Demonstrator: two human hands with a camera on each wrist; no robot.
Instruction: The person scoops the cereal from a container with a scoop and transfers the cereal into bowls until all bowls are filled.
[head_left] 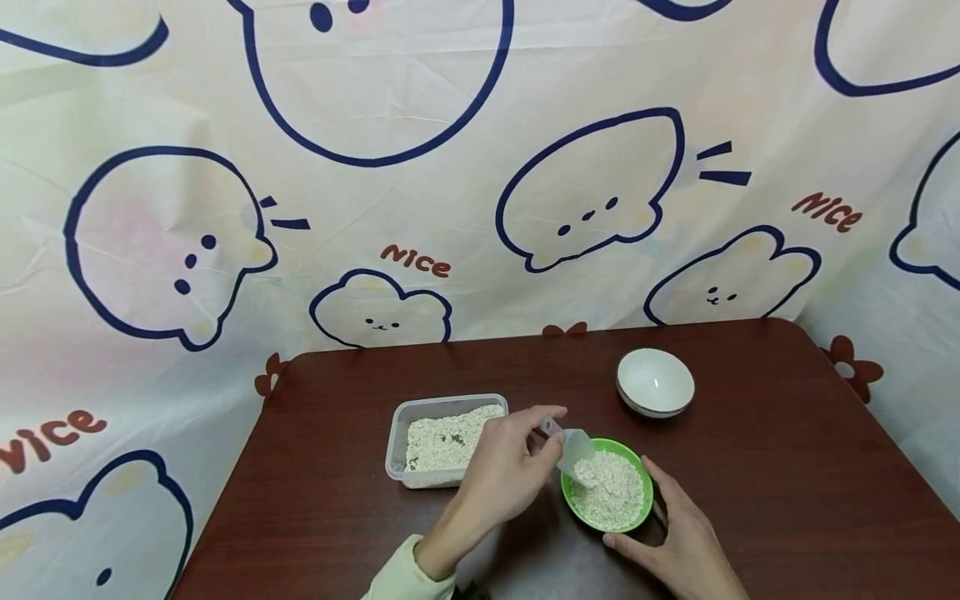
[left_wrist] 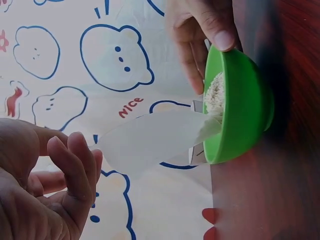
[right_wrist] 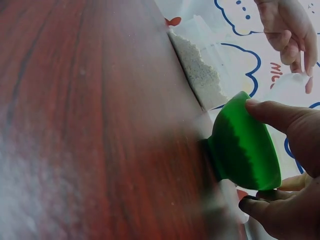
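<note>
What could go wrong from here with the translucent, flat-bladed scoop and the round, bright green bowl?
The pale, dry flakes lie close to the rim of the green bowl, so more flakes might spill over. The left hand holds the scoop by its narrow handle, so it could twist. The right hand steadies the bowl from one side, so a push from the scoop might tilt it.

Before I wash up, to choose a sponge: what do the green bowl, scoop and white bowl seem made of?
Green bowl: probably plastic, satiny; light seems to glow through it.
Scoop: likely plastic, frosted; looks cloudy, translucent.
White bowl: perhaps glazed ceramic, glossy; its inside shows a highlight.
</note>
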